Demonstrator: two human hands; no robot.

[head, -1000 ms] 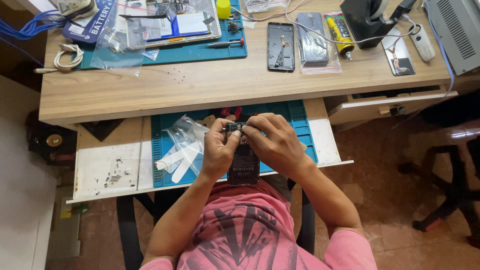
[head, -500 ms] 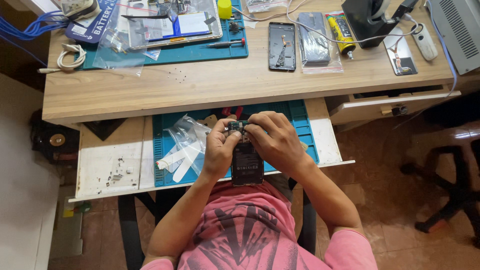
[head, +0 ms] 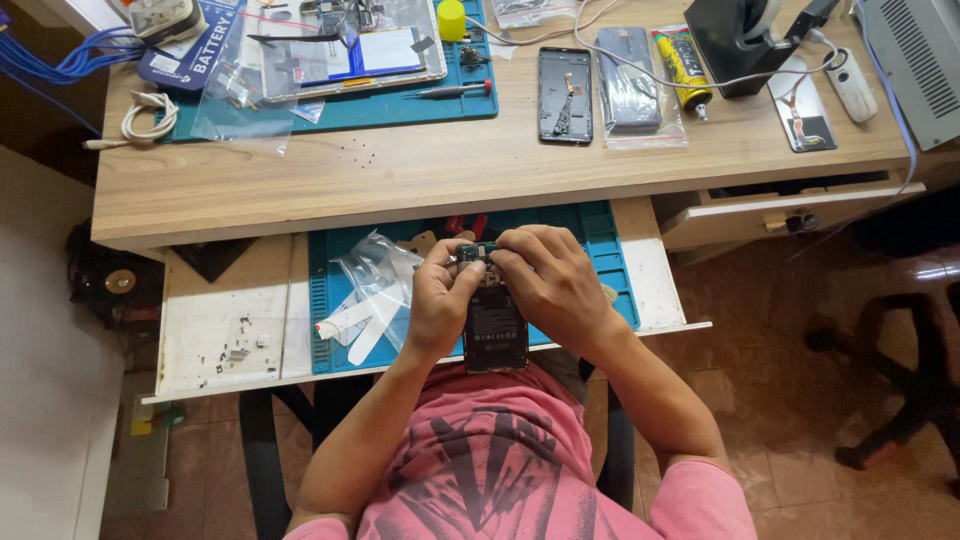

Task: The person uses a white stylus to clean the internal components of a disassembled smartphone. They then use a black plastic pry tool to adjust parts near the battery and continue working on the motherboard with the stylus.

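Cluttered wooden desk (head: 420, 190) above; both hands stay put: left hand (head: 440, 300) grips the opened phone (head: 493, 330), right hand (head: 545, 285) pinches its top.

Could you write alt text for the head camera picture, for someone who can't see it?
Left hand and right hand hold an opened smartphone over a blue work mat on a pull-out shelf; clear plastic bags lie beside it.

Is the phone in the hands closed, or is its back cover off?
Off: the phone shows its bare battery and circuit board.
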